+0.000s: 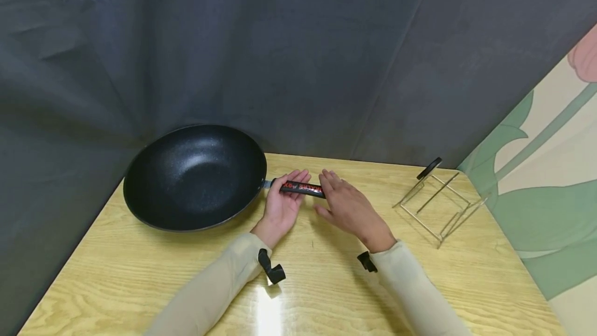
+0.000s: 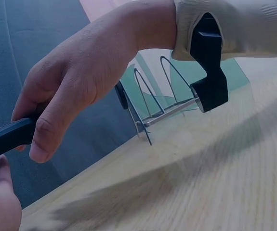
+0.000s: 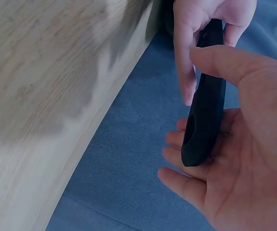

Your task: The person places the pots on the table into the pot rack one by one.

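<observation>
A black wok (image 1: 196, 180), tilted a little, stands on the left of the table. Its long black handle (image 1: 303, 187) with red lettering points right. My left hand (image 1: 282, 206) lies palm up beneath the handle, fingers straight, with the thumb across the handle near the wok. At the handle's free end, my right hand (image 1: 352, 209) lays extended fingers over it from above. The thumb of that hand stands apart from the handle in the head view. In the right wrist view the handle's end rests against the spread fingers.
On the right of the wooden table (image 1: 317, 294) stands a wire rack (image 1: 438, 201) with a black end piece. A dark curtain (image 1: 289, 56) hangs behind the table. To the right is a wall with a floral pattern (image 1: 550, 185).
</observation>
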A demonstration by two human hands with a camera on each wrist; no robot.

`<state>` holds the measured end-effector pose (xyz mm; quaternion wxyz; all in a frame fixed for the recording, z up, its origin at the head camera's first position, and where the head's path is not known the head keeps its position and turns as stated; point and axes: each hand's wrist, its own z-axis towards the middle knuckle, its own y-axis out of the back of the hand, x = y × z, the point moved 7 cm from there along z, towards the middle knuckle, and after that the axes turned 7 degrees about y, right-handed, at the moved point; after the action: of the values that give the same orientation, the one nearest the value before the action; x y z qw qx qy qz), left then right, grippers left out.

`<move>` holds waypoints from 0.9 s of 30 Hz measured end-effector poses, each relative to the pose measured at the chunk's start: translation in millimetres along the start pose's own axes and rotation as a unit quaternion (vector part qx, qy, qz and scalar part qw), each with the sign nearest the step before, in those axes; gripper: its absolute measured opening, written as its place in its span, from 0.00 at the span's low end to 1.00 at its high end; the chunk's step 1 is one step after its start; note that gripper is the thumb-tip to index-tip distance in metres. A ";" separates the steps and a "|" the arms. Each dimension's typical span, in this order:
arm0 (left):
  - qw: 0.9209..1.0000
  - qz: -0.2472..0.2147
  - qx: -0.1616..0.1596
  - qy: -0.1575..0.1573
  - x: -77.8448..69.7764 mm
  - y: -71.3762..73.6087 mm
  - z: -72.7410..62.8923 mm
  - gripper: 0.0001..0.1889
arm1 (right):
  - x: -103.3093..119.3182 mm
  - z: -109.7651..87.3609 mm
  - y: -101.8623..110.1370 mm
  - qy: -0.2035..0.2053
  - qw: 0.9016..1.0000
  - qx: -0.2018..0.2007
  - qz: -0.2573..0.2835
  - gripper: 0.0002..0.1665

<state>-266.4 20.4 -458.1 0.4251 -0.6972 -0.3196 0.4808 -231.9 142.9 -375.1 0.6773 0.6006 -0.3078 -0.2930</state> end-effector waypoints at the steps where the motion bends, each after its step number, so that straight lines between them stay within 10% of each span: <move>1: 1.000 -0.005 0.001 -0.002 0.4 0.1 0.4 0.22 | 0.2 0.3 -0.6 -0.002 1.000 0.001 0.001 0.46; 27: 0.992 -0.113 -0.010 -0.048 -0.7 -3.7 11.4 0.20 | 7.8 23.5 -9.4 -0.020 1.000 -0.001 0.005 0.16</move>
<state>-277.5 24.7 -456.5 0.4538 -0.6367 -0.4216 0.4592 -245.3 121.1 -381.8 0.6731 0.5926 -0.3234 -0.3019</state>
